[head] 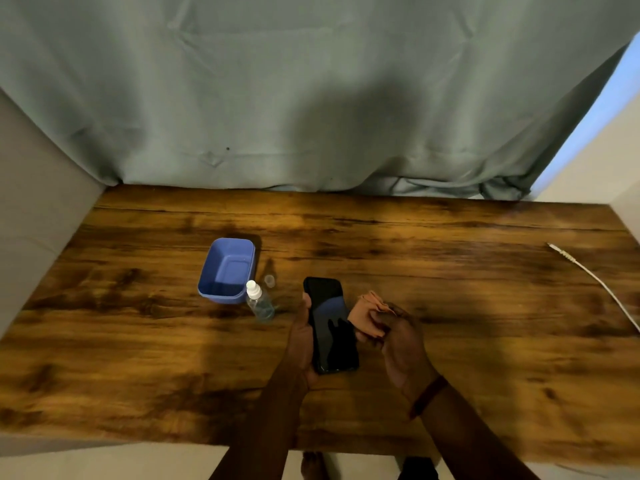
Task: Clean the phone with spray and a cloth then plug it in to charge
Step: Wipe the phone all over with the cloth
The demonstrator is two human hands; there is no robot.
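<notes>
The left hand is closed around the phone, holding it screen-up above the table, while the right hand pinches a bunched cloth at the phone's right edge. The spray bottle stands uncapped beside a blue tub. Risk: the grip is on the edges only, so hard wiping could tip the phone out; the charging cable lies well apart, far right.

Black phone, tan cloth, blue tub, wood-grain table.
</notes>
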